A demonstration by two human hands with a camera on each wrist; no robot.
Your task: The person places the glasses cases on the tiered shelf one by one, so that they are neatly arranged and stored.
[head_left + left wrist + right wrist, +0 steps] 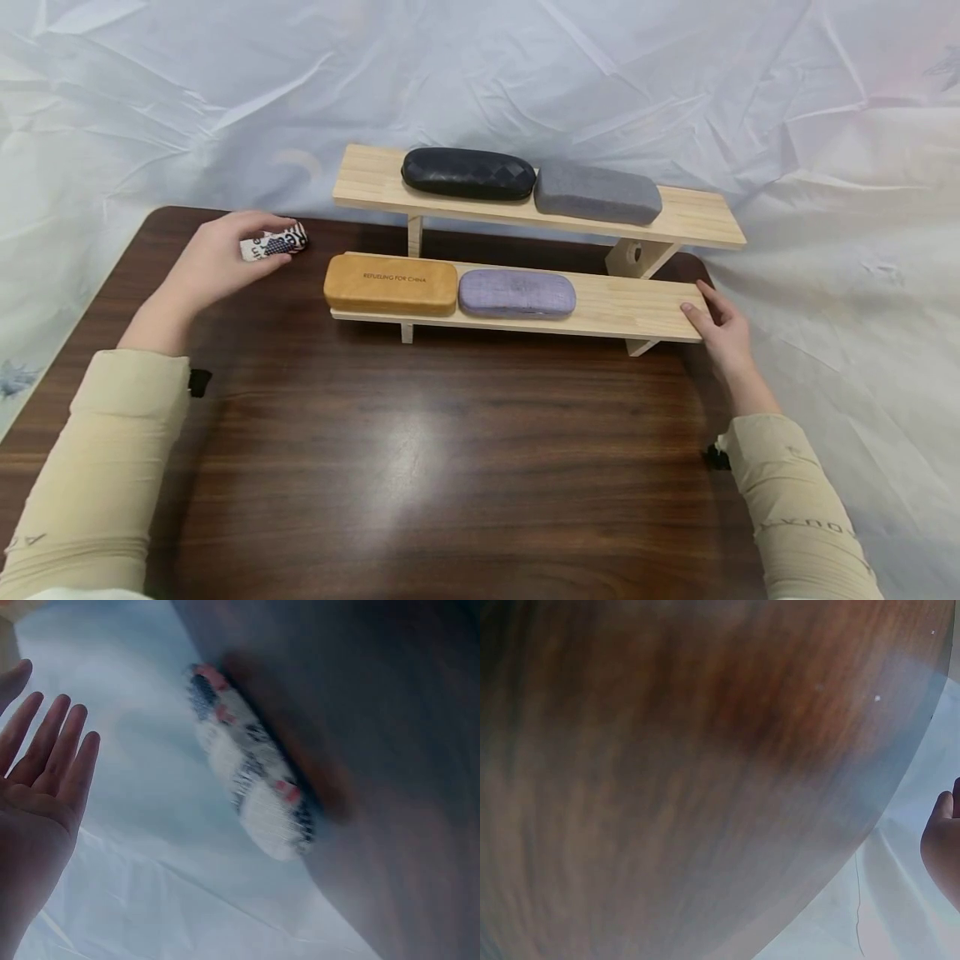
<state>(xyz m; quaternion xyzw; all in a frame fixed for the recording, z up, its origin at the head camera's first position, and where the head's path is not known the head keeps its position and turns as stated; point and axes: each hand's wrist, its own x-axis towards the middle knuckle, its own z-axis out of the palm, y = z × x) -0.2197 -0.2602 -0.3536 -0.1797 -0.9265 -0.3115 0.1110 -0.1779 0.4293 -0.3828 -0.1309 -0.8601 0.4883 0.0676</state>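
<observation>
My left hand is at the left of the table, its thumb and fingers spread around a black-and-white patterned glasses case. In the left wrist view the fingers look straight and stand apart from this patterned case, which has blue and pink patches. My right hand holds the right end of the lower board of a two-tier wooden shelf, thumb on top. On that board sit a tan glasses case with printed lettering and a lilac one. Only part of the right hand shows in the right wrist view.
The upper board bears a black glasses case and a grey one, side by side. A dark brown wooden table lies beneath the shelf. Crumpled white cloth hangs behind the table and along its right side.
</observation>
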